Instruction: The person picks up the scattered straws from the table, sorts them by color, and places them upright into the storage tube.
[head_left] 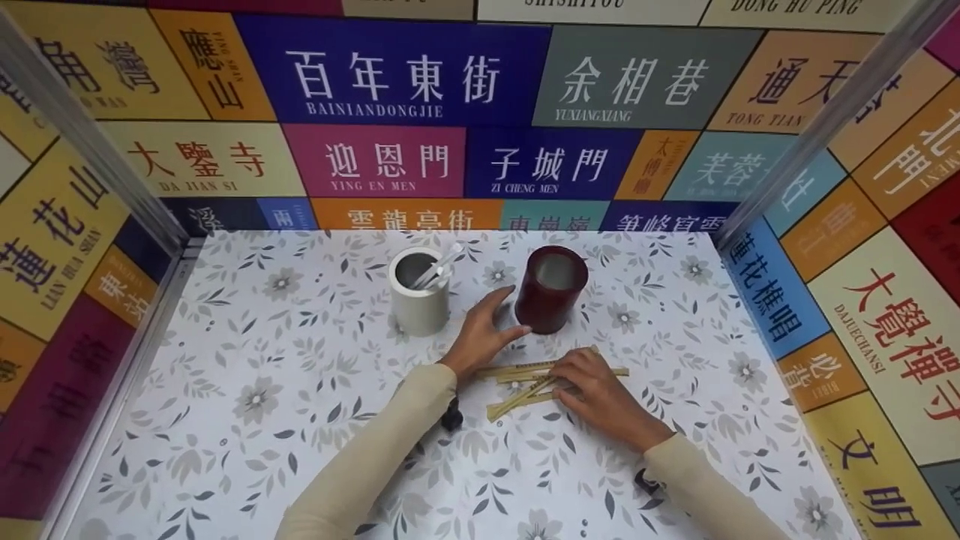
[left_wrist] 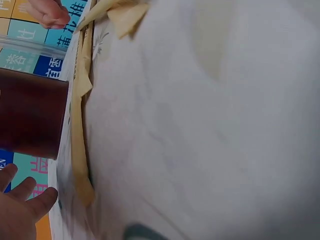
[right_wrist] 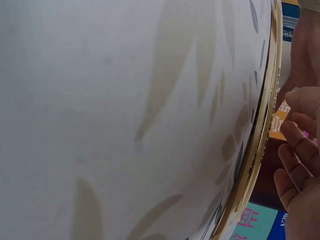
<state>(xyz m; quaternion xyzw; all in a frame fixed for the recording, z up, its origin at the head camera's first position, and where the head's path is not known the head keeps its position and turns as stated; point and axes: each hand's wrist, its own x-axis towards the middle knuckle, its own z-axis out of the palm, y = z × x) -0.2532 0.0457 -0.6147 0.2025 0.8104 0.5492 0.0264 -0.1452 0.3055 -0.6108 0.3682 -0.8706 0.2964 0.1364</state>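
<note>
Several slim yellowish paper-wrapped sticks [head_left: 517, 370] lie crossed in a loose pile on the table, with small print on some wrappers. Over their right end is my right hand [head_left: 598, 390], its fingers loosely bent; the right wrist view shows nothing between those fingers [right_wrist: 300, 150]. My left hand [head_left: 480, 341] is spread, thumb and fingers apart, just left of a dark red cup [head_left: 551, 300]. That cup stands upright, with nothing visible inside. In the left wrist view, the left fingertips [left_wrist: 42, 200] are close to the red cup [left_wrist: 32, 112] with a gap between.
A white cup [head_left: 420, 311] stands to the left of the red one, holding a few clear-wrapped items [head_left: 437, 271]. The table is covered by a floral cloth [head_left: 247, 450]. Panels with printed signs [head_left: 397, 75] rise behind and at both sides, joined by clear corner strips.
</note>
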